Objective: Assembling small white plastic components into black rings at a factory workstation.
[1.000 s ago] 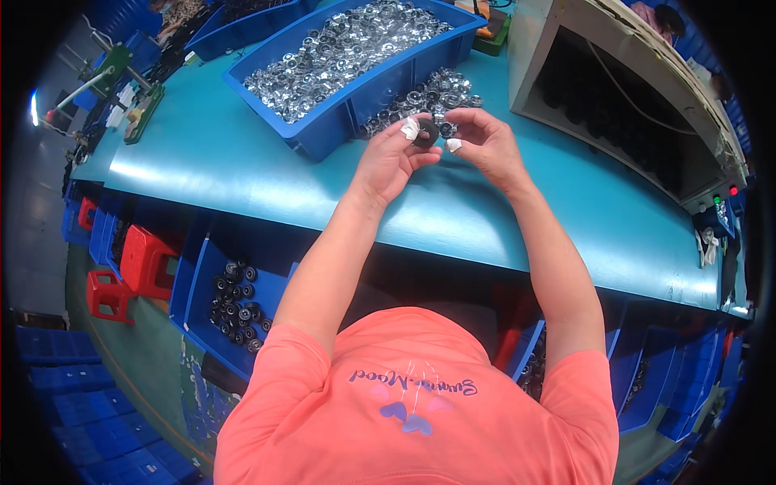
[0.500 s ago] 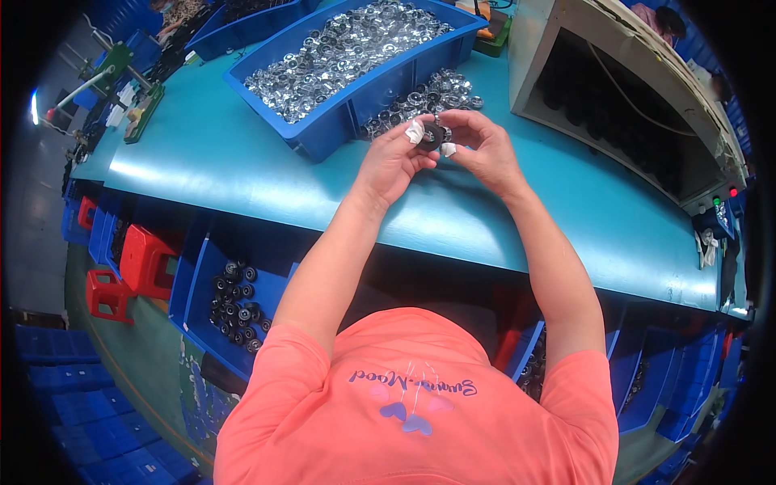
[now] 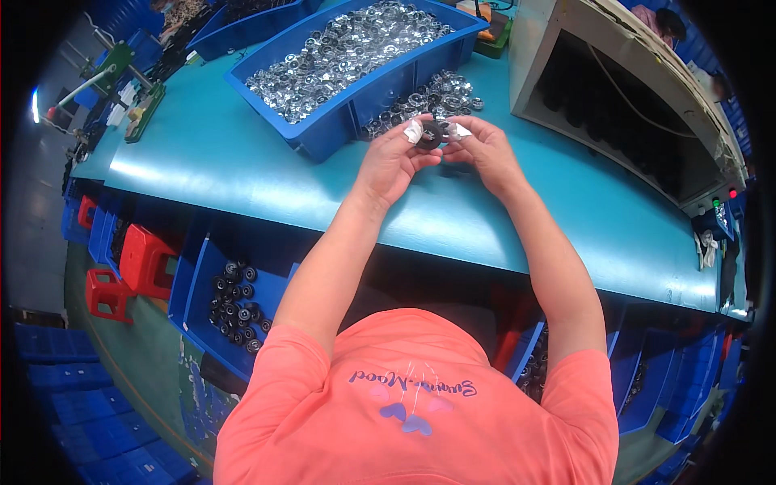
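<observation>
My left hand (image 3: 388,164) is closed round the edge of a black wheel-like disc (image 3: 432,136) with a shiny centre, over the table. My right hand (image 3: 490,158) meets it from the right, thumb and fingers pinched at the disc's side on a small shiny round part (image 3: 444,127), mostly hidden by the fingers. White tape wraps fingertips on both hands. Just beyond them lies a loose heap of clear and silvery round parts (image 3: 446,95). Behind the heap, a big blue bin (image 3: 388,87) is full of similar parts.
A pale box-like housing (image 3: 529,69) with dark contents stands on the green-blue table (image 3: 250,174) at right. A green hand press (image 3: 144,113) is at far left. Below the table edge, a blue bin (image 3: 198,283) holds black wheels, beside red stools (image 3: 145,260).
My right hand has turned, its thumb and fingers drawing together against the black disc. My left hand has stayed almost in place with the disc.
</observation>
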The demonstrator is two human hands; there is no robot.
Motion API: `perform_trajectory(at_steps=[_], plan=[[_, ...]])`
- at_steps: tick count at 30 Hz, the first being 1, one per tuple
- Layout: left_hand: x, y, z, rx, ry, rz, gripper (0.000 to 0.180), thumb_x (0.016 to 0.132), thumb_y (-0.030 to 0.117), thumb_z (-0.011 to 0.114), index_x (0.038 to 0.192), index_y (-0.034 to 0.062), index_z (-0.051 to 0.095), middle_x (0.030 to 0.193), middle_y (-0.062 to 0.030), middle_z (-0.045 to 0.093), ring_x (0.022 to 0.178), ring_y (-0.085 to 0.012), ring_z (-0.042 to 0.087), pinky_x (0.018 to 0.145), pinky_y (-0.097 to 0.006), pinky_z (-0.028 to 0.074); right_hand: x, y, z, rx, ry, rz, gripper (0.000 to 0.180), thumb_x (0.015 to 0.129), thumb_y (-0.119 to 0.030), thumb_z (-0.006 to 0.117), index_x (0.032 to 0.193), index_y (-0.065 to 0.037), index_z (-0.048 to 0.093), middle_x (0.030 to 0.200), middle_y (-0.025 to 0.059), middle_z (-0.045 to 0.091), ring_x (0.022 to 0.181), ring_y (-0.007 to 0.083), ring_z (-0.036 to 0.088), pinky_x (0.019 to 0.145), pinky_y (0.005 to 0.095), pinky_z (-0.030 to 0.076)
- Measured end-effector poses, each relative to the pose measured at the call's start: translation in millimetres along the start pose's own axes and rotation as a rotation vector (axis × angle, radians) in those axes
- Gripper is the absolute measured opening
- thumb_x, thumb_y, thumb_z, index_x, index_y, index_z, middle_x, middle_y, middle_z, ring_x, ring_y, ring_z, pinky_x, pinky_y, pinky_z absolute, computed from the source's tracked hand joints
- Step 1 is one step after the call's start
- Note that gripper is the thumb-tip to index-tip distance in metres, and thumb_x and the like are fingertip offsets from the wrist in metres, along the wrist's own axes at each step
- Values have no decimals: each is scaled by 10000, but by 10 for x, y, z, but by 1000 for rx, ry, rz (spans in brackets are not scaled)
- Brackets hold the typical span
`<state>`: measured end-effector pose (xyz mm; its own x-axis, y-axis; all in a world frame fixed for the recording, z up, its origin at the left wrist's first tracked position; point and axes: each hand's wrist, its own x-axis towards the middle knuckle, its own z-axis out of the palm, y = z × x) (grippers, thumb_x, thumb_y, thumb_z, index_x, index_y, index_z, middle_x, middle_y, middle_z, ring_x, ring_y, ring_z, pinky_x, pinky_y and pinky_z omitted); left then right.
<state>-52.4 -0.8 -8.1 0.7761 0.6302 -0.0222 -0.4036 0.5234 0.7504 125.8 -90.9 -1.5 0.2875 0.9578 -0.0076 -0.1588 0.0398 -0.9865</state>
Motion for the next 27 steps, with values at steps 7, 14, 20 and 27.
perform_trajectory(at_steps=[7,14,20,27], plan=[[-4,-16,48,71,-19,-5,446,983,217,620,1348,-27,538,1143,-124,665,947,-216,674,826,-322,593,18,44,-20,66,-65,64,362,971,-226,658,1252,-1,623,1076,85,696,911,149,674,775,276,565],[-1,-25,47,110,-2,11,451,973,220,638,1339,-28,548,1156,-122,670,942,-203,681,802,-313,600,-7,13,1,99,-83,101,354,975,-242,655,1237,-3,644,1052,71,704,885,137,674,745,270,556],[-6,-29,80,157,42,16,436,971,193,639,1334,-32,550,1140,-124,681,906,-203,694,762,-299,603,-26,-3,9,76,-84,123,323,976,-256,654,1179,-7,678,987,57,706,841,116,662,703,251,543],[-24,-5,132,167,44,8,416,967,174,643,1317,-36,564,1126,-136,688,855,-206,704,727,-290,605,-35,-4,3,104,-70,174,315,963,-251,667,1170,-13,682,993,53,704,833,110,656,690,240,535]])
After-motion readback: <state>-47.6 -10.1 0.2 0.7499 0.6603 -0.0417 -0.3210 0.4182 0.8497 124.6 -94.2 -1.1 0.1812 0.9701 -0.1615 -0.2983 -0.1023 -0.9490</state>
